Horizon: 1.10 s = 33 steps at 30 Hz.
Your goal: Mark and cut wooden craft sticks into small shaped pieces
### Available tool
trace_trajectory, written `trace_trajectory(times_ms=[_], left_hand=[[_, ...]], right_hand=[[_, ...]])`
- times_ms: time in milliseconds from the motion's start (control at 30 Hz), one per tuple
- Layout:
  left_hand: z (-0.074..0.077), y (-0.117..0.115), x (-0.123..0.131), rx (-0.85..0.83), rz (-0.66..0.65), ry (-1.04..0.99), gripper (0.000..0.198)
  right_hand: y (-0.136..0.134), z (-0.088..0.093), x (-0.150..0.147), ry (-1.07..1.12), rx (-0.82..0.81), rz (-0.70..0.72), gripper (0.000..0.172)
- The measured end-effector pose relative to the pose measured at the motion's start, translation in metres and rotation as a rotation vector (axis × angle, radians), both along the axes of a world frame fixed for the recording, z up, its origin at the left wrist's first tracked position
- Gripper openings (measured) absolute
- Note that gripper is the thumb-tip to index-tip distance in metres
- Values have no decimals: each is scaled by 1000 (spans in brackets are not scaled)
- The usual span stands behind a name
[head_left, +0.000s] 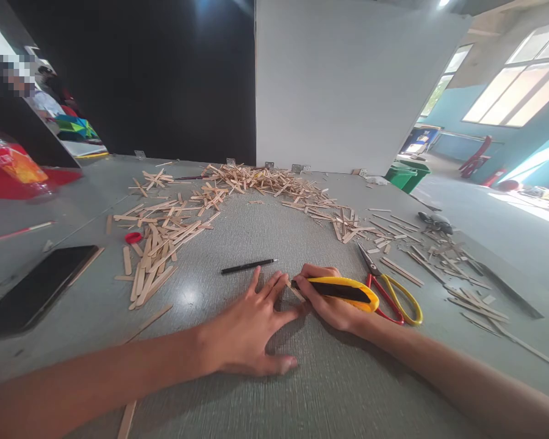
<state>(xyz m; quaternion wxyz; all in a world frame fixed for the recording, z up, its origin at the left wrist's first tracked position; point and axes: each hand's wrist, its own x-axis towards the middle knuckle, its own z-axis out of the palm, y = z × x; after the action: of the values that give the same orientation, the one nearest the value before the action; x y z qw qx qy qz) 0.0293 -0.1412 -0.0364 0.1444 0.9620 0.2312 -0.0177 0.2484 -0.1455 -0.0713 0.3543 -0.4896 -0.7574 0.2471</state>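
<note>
My left hand [256, 326] lies flat on the grey tabletop [238, 408] with its fingers spread. Its fingertips touch the end of a short wooden craft stick [294, 291]. Wrapped around a yellow and black utility knife [348, 291], my right hand [332, 308] rests by the other end of that stick. The knife's blade is too small to make out. A black pen [249, 266] lies just beyond my left fingers. Scissors [396, 299] with red and yellow handles lie beside the knife, partly behind it.
Piles of craft sticks [158, 259] curve across the table to the back panels [320, 91]. Cut pieces [478, 302] and a long metal blade [507, 289] lie at the right. At the left are a phone [36, 289], a red ring [133, 238] and a bottle [16, 161].
</note>
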Motion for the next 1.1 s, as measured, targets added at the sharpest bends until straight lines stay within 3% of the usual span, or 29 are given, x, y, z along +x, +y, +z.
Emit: trace_trajectory(times_ms=[400,600,900,1033,1100], left_hand=[[-5,-1,-2,41,0,-26,85],[0,-2,1,20,14,47,86],[-10,1,-6,49,-50,-22,87],[-19,-1,-10,85,22,38,91],[-26,1,-12,150,115,-71,83]], right_hand=[[0,-8,1,-5,53,8,39],[0,-4,2,-3,42,14,41],[-2,0,1,43,36,13,41],[-4,7,6,97,74,-77,40],[1,8,11,102,126,-127,35]])
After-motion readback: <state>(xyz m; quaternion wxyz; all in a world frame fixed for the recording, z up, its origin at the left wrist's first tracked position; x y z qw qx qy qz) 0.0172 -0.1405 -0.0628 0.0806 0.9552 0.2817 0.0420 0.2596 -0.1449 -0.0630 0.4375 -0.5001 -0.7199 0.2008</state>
